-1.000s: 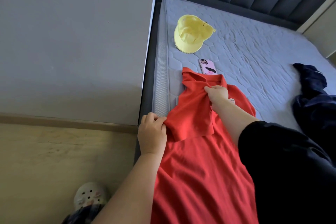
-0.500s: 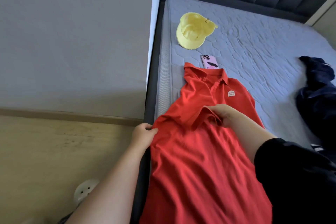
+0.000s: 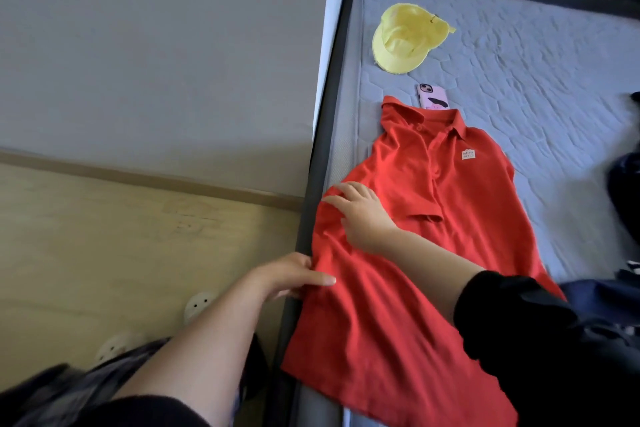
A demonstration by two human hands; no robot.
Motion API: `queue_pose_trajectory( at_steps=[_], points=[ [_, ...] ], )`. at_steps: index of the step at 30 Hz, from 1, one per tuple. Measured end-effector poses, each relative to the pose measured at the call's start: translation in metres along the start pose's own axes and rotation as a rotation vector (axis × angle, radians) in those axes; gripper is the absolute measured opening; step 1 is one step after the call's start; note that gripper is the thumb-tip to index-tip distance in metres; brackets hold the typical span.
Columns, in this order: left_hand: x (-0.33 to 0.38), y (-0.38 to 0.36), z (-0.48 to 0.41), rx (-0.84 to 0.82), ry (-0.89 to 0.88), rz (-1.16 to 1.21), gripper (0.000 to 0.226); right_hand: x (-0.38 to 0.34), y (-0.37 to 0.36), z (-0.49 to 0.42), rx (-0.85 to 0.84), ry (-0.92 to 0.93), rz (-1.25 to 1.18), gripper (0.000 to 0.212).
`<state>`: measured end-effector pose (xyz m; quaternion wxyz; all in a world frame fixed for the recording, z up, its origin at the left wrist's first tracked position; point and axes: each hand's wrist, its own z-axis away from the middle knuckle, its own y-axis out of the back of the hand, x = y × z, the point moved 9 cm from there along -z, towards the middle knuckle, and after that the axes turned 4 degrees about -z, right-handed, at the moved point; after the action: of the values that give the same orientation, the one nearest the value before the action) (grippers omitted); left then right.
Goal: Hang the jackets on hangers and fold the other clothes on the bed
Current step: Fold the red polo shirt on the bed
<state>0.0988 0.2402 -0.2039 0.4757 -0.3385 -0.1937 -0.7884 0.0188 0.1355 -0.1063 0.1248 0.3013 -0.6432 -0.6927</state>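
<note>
Red shirt (image 3: 398, 322) spread front-up along the bed's (image 3: 519, 97) left edge.
Your left hand (image 3: 294, 276) pinches its side at that edge; your right hand (image 3: 360, 213) presses it flat, palm open.

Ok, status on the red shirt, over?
Left hand grips red shirt edge. Right hand flat on it. One sleeve folded in. Phone partly under collar.

Soft, even daylight fills the frame, brightest on the bed (image 3: 519, 80) at upper right. The wall (image 3: 138, 45) at upper left darkens toward its base. Blur smears the lower left corner and right edge, and straight lines bow outward.
</note>
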Motion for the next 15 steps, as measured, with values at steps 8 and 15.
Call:
queue_pose_trajectory(
  at_steps=[8,15],
  points=[
    [-0.055,-0.008,0.033,-0.095,0.155,0.184,0.007,-0.018,-0.036,0.006,-0.049,-0.081,0.081,0.057],
    [-0.079,-0.012,0.05,-0.135,0.354,-0.4,0.01,-0.016,-0.062,0.092,-0.095,-0.07,0.002,0.055]
  ],
)
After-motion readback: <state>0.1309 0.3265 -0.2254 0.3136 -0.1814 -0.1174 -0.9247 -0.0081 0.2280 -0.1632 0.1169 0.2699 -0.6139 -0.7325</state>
